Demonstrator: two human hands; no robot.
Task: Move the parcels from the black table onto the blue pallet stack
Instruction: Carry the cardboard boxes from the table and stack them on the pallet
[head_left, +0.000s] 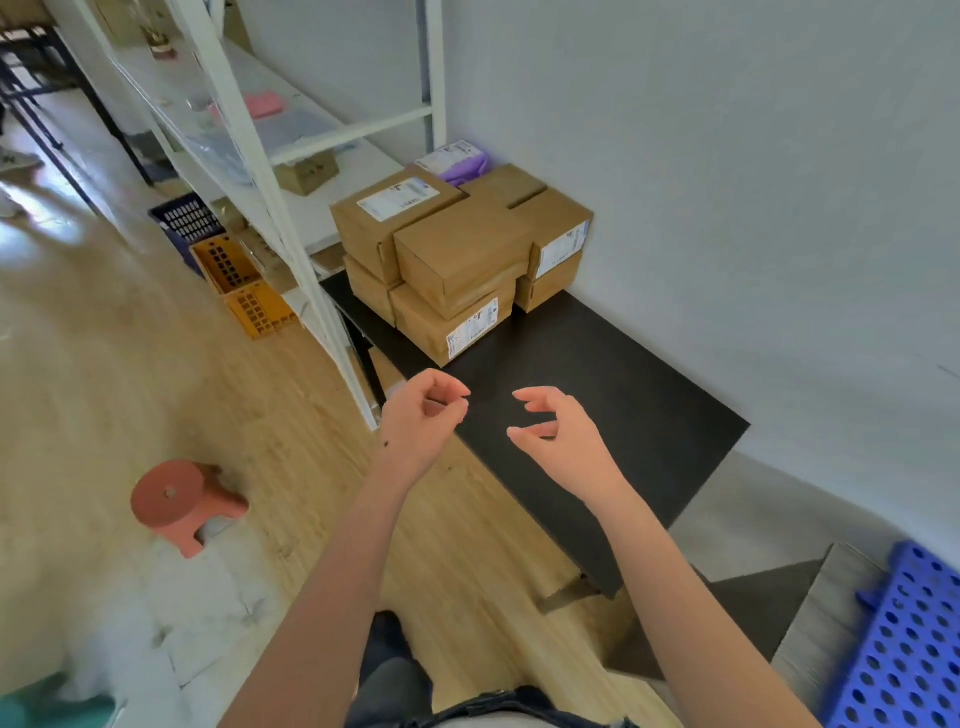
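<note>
Black table (597, 384) – stacked parcels (457, 254) – both hands empty

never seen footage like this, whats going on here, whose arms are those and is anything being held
There is no machine here: one wide-angle camera sits on a person's head, looking down at their own bare arms. The left hand and right hand reach forward with fingers loosely curled, holding nothing. Ahead, brown cardboard parcels are stacked at the far end of a black table against the wall. The blue perforated pallet shows at the lower right edge. An orange stool stands on the wooden floor to the left.
</note>
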